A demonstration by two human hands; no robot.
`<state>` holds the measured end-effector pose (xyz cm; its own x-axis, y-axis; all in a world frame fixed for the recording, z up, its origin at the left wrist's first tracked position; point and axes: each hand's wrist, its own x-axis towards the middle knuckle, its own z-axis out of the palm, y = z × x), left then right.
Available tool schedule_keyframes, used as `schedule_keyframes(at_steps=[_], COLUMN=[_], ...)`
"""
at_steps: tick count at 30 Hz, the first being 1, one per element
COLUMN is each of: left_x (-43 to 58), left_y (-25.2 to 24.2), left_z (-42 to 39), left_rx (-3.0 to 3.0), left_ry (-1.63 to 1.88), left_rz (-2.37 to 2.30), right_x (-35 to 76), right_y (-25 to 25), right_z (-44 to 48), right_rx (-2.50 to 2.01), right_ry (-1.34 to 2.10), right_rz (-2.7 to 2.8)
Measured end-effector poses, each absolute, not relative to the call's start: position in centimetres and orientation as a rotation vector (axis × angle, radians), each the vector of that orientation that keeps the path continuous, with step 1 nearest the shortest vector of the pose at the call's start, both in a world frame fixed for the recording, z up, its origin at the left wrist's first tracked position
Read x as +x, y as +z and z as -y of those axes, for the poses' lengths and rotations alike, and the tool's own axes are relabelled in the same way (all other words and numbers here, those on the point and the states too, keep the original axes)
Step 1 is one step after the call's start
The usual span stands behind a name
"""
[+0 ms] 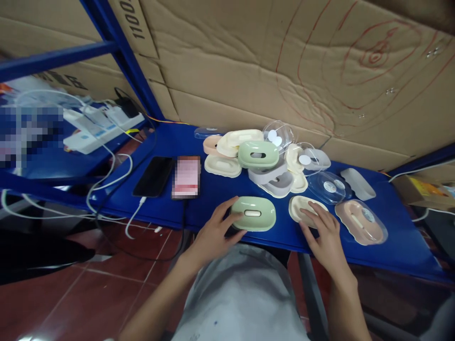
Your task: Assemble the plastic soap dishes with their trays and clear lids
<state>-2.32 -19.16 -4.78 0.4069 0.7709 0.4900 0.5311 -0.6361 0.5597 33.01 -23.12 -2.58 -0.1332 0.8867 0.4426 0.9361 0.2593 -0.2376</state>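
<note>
My left hand (221, 228) grips the left end of a glossy green oval soap dish (261, 219), fingers over its top and thumb at its near edge. A pale bar shows in the slot at its middle. My right hand (323, 226) holds a cream oval soap-dish piece (297, 208) between fingers and thumb, partly covering it. Both pieces rest near the table's front edge. Right of that hand lies a peach dish (350, 220) with a clear cover over part of it. Behind my hands, another green dish (259, 154) tops a pile of cream, grey and peach pieces.
Clear lids (329, 186) and a grey piece (358, 183) lie at the right of the blue table (213, 189). A dark phone (153, 176) with a white cable and a phone with a lit screen (186, 176) lie left. A cardboard wall (220, 61) stands behind; a power strip (103, 132) is far left.
</note>
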Motion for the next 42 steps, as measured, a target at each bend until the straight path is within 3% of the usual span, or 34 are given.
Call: schedule_keyframes(at_steps=[9, 13, 17, 26, 33, 42], left_x=[-2.5, -2.7, -2.7, -2.6, -3.2, -3.4], left_y=[-4.8, -4.8, -4.8, -4.8, -4.2, -4.5], left_z=[18.9, 18.7, 18.6, 18.9, 19.0, 18.9], left_rx=[2.324, 2.32, 2.321, 2.256, 2.125, 2.09], left_ry=[1.143, 1.169, 1.165, 1.117, 0.909, 0.88], left_rz=[-1.19, -1.154, -1.133, -1.101, -1.06, -1.096], right_x=[33.3, 38.5, 43.2, 40.1, 29.7, 24.0], right_y=[1.7, 0.9, -0.7, 0.5, 0.2, -2.0], right_z=[19.3, 16.3, 13.6, 19.1, 22.0, 19.1], right_rx=[-1.532, -1.878, -2.083, -1.722, -1.095, -1.049], right_ry=[-0.294, -0.421, -0.268, -0.323, 0.026, 0.083], right_rz=[2.099, 1.993, 2.038, 1.898, 2.245, 2.512])
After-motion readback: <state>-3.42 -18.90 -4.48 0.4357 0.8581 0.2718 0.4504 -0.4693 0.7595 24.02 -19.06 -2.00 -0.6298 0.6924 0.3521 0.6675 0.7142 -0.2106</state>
